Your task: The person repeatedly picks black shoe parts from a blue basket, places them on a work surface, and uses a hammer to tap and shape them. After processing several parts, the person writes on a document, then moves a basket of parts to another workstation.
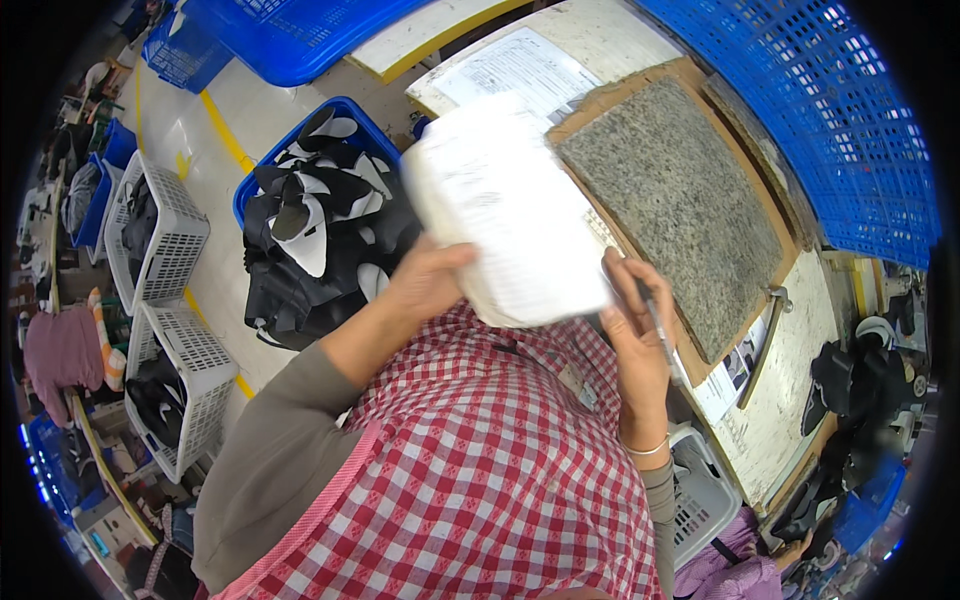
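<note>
A thick white stack of paper sheets [510, 215], blurred by motion, is held up in front of my apron. My left hand [430, 285] grips its lower left edge, with the thumb on top and the fingers hidden underneath. At the lower right corner of the stack is my right hand [637, 325], its fingers closed round a slim silver pen-like stick [663, 345]. That hand's thumb and fingertips are close to the paper edge; whether they touch it I cannot tell.
On the white worktable to the right lie a grey speckled slab [680, 200], a hammer [770, 340] and a printed sheet [520, 70]. A blue basket [245, 190] of black and white shoe pieces stands left. White crates [205, 370] line the floor; a large blue crate [850, 130] rises far right.
</note>
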Demonstrator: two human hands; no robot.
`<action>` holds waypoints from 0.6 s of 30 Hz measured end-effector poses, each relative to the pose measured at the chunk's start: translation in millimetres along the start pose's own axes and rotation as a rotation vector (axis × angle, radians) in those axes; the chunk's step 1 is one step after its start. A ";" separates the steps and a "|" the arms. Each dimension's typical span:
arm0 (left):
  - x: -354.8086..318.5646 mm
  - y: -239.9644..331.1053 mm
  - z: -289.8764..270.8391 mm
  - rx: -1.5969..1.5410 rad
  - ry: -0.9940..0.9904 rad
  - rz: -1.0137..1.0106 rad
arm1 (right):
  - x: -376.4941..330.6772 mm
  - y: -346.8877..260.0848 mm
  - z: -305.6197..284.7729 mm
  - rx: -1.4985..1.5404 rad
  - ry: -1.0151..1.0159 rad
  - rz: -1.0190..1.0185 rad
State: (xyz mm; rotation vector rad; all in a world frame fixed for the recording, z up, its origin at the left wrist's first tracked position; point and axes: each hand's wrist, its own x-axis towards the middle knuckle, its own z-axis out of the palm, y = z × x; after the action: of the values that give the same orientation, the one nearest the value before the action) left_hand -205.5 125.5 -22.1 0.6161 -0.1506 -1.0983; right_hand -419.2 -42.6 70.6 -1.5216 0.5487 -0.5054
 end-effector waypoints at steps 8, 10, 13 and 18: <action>-32.7 11.6 -173.2 -0.041 0.606 0.181 | 44.4 21.5 -29.4 -0.816 0.244 -0.064; 12.0 -3.9 -190.6 -0.067 0.554 0.253 | 50.5 16.7 -49.0 -1.152 0.219 -0.214; 108.8 -19.9 -211.3 -0.130 0.558 0.285 | 52.7 15.1 -68.5 -1.367 0.298 -0.402; 241.2 -18.8 -265.3 0.154 0.931 -0.251 | 36.5 21.4 -81.6 -1.161 0.444 0.075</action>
State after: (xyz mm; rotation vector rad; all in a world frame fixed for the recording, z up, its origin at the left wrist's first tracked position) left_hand 0.0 14.4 -294.8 1.2491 0.6672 -0.9417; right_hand -442.1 -129.3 50.4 -2.4758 1.3950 -0.4827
